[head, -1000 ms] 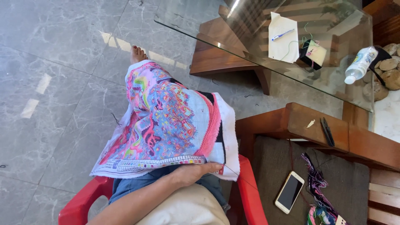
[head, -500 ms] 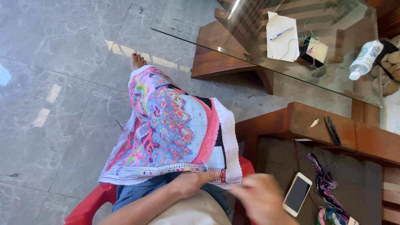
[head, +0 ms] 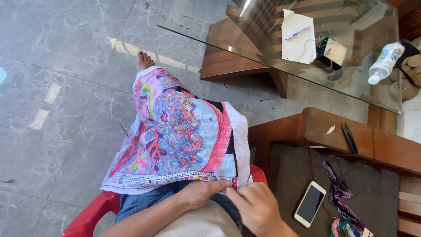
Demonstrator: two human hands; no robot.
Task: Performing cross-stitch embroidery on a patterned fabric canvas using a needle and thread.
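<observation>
From the head cam, looking straight down: a big cross-stitch cloth is draped over the person's lap and down one leg, mostly pinks, blues and greens with a strip of little colour squares along the near hem. Both hands meet right at that near edge. The left hand is pinched on the hem, fingers curled over the fabric, and the right hand is closed down just beside it, fingertips touching the same bit of edge; can't make out a needle, too small to tell. They're sitting on a red plastic chair, bare foot out on the grey marble floor. To the right, a wooden bench has a smartphone lying screen-up on its dark cushion, a tangle of embroidery threads next to it, and small snips on the wood. Further off, a glass table holds a sheet of paper with a pen, and a plastic bottle lying on its side.
</observation>
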